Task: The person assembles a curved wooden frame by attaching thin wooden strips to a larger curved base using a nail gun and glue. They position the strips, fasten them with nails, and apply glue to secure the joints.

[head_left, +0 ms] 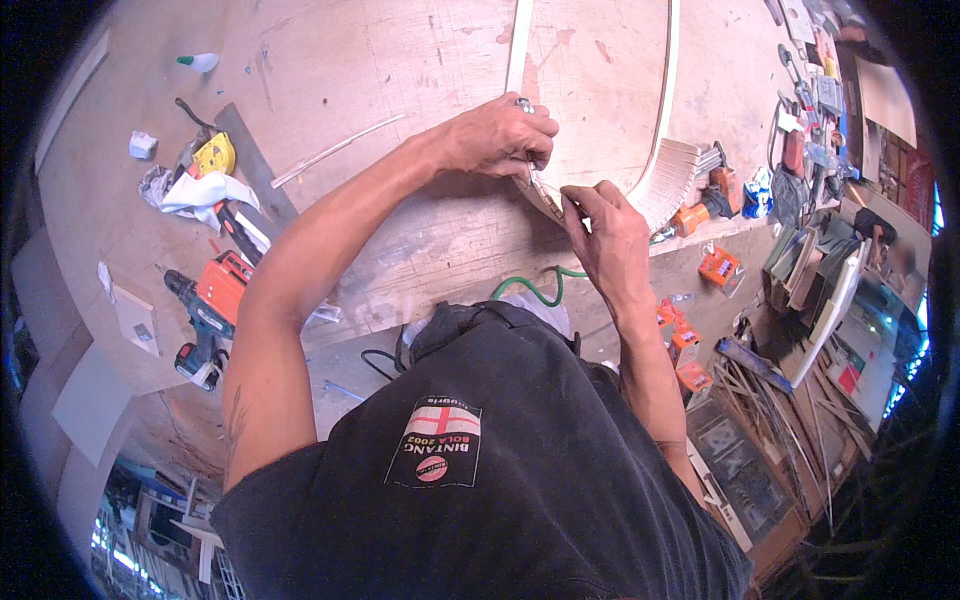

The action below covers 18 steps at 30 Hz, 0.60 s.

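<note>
My left hand [500,135] is closed around a small thin tool with a metal end, held against the lower bend of a curved wooden strip frame [668,172] on the plywood table [400,70]. My right hand [605,225] pinches the curved strip's edge just below the tool, fingertips almost touching the left hand. The strip rises in two pale arms, one on the left [519,40], one on the right [672,60].
A cordless drill [205,310] and a yellow tape measure [215,155] with a white rag lie at the left. Orange clamps [712,195] grip the frame at the right. A green hose [540,285] hangs at the table edge. Tools and wood offcuts crowd the right side.
</note>
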### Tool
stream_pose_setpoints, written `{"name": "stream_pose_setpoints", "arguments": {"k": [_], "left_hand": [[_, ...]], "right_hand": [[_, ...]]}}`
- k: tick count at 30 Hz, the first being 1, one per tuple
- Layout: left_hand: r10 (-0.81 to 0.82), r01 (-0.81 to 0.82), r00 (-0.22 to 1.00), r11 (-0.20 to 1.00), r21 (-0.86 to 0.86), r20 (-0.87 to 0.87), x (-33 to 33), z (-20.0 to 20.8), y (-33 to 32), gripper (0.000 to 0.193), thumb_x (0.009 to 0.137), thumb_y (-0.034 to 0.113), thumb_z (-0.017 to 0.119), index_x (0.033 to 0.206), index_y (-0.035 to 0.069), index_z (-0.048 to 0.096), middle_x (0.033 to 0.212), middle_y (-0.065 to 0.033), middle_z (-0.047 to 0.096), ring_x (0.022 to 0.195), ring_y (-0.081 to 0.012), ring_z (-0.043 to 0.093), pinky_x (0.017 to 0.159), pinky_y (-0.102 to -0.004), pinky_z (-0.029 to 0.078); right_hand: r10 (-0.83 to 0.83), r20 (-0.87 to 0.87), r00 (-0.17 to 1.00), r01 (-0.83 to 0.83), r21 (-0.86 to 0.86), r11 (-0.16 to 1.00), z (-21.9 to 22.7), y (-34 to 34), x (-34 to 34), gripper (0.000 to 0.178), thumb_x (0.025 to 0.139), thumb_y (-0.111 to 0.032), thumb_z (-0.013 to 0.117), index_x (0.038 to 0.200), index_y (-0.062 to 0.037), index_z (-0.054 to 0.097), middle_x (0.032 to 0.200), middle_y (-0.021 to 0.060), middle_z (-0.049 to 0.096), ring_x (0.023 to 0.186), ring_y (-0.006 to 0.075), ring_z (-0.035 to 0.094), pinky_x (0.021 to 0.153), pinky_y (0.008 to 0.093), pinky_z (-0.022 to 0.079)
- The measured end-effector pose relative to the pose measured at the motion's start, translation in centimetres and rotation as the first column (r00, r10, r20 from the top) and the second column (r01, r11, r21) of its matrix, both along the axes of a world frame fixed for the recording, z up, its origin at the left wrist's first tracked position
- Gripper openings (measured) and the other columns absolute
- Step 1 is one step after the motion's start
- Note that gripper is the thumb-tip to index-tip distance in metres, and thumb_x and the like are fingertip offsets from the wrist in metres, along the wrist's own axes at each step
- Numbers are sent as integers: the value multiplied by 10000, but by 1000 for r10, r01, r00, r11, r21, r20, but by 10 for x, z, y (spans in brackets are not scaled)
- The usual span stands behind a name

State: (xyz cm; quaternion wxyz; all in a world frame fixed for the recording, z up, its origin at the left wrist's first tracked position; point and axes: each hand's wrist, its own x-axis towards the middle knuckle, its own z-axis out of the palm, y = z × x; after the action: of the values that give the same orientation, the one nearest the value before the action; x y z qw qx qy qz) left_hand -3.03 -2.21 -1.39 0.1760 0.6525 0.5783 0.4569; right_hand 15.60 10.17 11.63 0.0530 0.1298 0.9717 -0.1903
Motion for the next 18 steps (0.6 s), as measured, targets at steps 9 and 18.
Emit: {"name": "stream_pose_setpoints", "arguments": {"k": [9, 18], "left_hand": [[-6, 4, 1000, 996, -86, -23, 0, 3, -4, 194, 743, 98, 827, 865, 88, 677, 900, -2, 596, 923, -202, 621, 968, -418, 457], [6, -7, 1000, 999, -54, -20, 1, 1, -4, 170, 752, 98, 816, 866, 97, 690, 908, 6, 599, 944, -201, 622, 950, -416, 454]], "right_hand": [[67, 33, 997, -69, 73, 995, 4, -1, -9, 151, 891, -150, 732, 1037, -116, 753, 823, 102, 598, 733, 303, 676, 632, 432, 529], [165, 142, 976, -194, 225, 955, -1, 1, -24, 136, 924, -240, 735, 1021, -164, 791, 841, 58, 663, 718, 262, 684, 633, 397, 534]]}}
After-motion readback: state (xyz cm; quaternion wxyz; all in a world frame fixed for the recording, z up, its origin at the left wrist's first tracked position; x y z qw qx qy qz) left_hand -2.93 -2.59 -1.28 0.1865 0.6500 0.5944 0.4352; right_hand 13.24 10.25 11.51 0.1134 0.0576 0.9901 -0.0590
